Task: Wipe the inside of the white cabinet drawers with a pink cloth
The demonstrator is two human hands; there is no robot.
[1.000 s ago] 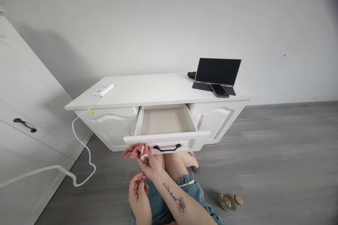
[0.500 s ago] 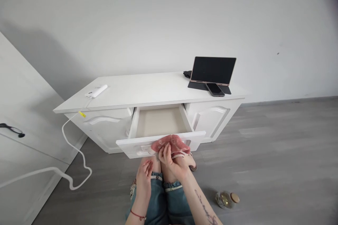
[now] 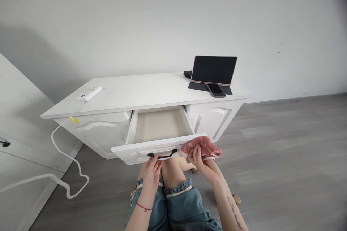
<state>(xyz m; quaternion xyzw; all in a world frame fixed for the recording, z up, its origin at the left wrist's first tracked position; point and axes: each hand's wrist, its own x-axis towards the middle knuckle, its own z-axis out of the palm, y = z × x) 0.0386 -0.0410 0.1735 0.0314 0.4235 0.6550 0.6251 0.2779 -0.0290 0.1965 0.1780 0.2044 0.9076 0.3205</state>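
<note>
A white drawer point(image 3: 127, 148) is pulled out from the middle of the cabinet, its bare pale bottom showing. At the left end of its black handle point(image 3: 167, 156), my left hand point(image 3: 153, 168) has its fingers closed on the bar; the fingertips are partly hidden. My right hand point(image 3: 199, 160) grips a pink cloth point(image 3: 208, 147) with a white edge. The cloth lies against the right end of the drawer front and hangs past its corner.
On the white cabinet top point(image 3: 135, 90) stand a tablet point(image 3: 214, 69), a phone point(image 3: 216, 90), a folded black item point(image 3: 187, 74) and a white power strip point(image 3: 90, 94). Its cord point(image 3: 73, 162) loops down at left. A round wooden lid point(image 3: 236, 199) shows by my right forearm.
My right hand has moved the cloth rightward along the drawer front, uncovering the black handle. My left hand has risen from above my lap to the handle. The view has shifted slightly.
</note>
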